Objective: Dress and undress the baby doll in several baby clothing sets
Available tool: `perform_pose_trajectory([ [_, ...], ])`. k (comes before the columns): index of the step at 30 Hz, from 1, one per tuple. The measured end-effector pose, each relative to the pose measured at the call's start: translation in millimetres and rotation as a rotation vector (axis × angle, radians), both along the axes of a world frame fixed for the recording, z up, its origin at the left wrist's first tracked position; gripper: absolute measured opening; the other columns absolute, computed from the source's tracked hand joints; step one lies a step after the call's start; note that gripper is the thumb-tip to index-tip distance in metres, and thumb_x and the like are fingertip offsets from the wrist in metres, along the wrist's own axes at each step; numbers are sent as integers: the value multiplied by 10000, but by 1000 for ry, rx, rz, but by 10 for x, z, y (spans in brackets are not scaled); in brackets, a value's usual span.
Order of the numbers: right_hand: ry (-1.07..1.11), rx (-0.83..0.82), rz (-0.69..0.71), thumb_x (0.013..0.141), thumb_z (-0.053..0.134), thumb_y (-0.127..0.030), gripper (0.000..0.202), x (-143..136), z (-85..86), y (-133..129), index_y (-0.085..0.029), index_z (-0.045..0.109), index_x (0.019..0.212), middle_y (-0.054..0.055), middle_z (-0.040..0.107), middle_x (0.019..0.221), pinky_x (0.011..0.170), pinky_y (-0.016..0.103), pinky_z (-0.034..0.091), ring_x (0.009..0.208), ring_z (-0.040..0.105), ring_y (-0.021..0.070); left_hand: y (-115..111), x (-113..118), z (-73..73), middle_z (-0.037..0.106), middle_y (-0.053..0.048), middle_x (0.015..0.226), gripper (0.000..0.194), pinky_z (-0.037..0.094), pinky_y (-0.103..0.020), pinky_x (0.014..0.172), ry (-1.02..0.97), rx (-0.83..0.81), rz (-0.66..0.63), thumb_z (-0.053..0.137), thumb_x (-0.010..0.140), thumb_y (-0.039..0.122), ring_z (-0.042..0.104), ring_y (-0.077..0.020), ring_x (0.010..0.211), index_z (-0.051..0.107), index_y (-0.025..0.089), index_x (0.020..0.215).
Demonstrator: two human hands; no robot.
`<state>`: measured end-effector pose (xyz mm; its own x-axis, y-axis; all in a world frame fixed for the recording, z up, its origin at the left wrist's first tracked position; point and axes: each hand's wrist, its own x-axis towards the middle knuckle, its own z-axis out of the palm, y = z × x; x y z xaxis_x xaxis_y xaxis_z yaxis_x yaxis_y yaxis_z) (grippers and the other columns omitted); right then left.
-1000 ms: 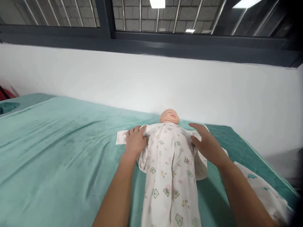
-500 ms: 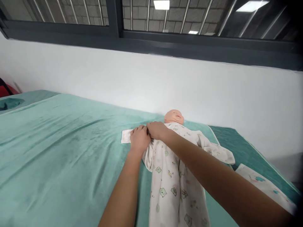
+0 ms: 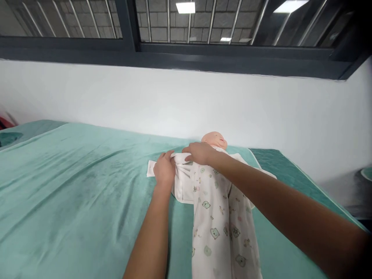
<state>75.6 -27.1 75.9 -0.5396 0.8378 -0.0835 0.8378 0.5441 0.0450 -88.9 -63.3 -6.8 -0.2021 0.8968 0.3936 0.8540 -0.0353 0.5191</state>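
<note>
A baby doll (image 3: pixel 213 138) lies on its back near the wall, with white baby clothes (image 3: pixel 213 217) printed with green bears spread over and below it. My left hand (image 3: pixel 165 167) is closed on the sleeve (image 3: pixel 151 169), whose cuff sticks out to the left. Just right of it, my right hand (image 3: pixel 200 153) pinches the white cloth at the doll's shoulder. A band of cloth is stretched between the two hands, and the white inner side of the garment shows beneath it. The doll's arm is hidden.
A light green sheet (image 3: pixel 87 201) covers the bed, with a darker green strip (image 3: pixel 270 162) at the right. Behind stands a white wall (image 3: pixel 116 97) under a dark window frame (image 3: pixel 203 58). A dark object (image 3: pixel 363 190) sits at the far right.
My hands have moved apart, the right one drawing cloth rightward. The front of the garment has shifted right, uncovering its inner side. The view has turned slightly.
</note>
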Motion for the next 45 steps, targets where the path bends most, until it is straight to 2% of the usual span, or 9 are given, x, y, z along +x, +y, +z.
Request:
perform_pose_trajectory([
  [5,16,40,-47,945,487,-438,337,216,136,-54,-315,617,1230,72,658,1085,649,286,377,912,626,234,-7,-16,4,687,-45,1156,376,462,-289,803,-46,-16,21,431,880,121,647,-211,1001,699,260,1105],
  [10,103,34,-105,939,494,-461,340,328,194,-127,-351,605,1240,51,641,1137,624,273,377,904,624,216,-15,4,12,672,-60,1182,466,457,-316,761,18,-119,59,403,867,94,636,-235,1006,586,292,1247],
  [14,121,9,-81,941,488,-471,364,180,101,-141,-365,588,1275,42,655,1138,650,275,403,911,635,211,-44,93,41,624,-117,1226,431,455,-440,881,177,-86,104,399,893,156,567,-300,1114,542,245,1290],
  [18,94,7,-58,927,519,-471,376,-41,-47,-83,-339,599,1269,63,668,1143,722,302,434,981,638,243,-44,196,39,561,-120,1317,392,284,-593,1079,320,-36,52,515,864,224,454,-327,1255,551,250,1253],
  [22,114,25,-40,926,522,-443,308,-135,-95,-84,-292,658,1158,68,687,1119,775,327,450,1009,638,257,15,191,16,637,-86,1192,401,333,-484,1071,309,-100,-176,582,832,251,529,-275,1171,552,228,1231],
  [28,588,125,-177,993,370,-463,421,255,-44,-314,-245,571,1292,50,621,1328,960,325,425,1180,571,213,60,74,32,661,-71,1164,344,389,-435,968,318,-107,-105,513,870,253,558,-281,1138,604,275,1202],
  [32,881,351,-446,993,340,-403,401,816,-337,-579,-232,569,1275,60,608,1328,1004,351,404,1203,541,217,71,28,41,669,-71,1141,290,414,-451,935,338,-102,-72,498,884,289,574,-298,1114,625,266,1144],
  [39,644,475,-759,936,423,-352,449,1428,-1096,-772,-150,539,1319,126,610,1309,1071,436,305,1247,476,293,20,133,41,561,-100,1357,531,250,-619,1116,325,-119,-51,478,813,140,484,-337,1263,519,249,1331],
  [45,666,429,-776,902,422,-270,384,1518,-1099,-655,-193,590,1238,82,662,1238,1055,401,284,1190,536,259,-252,609,429,598,-18,1322,404,417,-287,1071,-65,27,-446,403,877,164,536,-165,1239,587,253,1225],
])
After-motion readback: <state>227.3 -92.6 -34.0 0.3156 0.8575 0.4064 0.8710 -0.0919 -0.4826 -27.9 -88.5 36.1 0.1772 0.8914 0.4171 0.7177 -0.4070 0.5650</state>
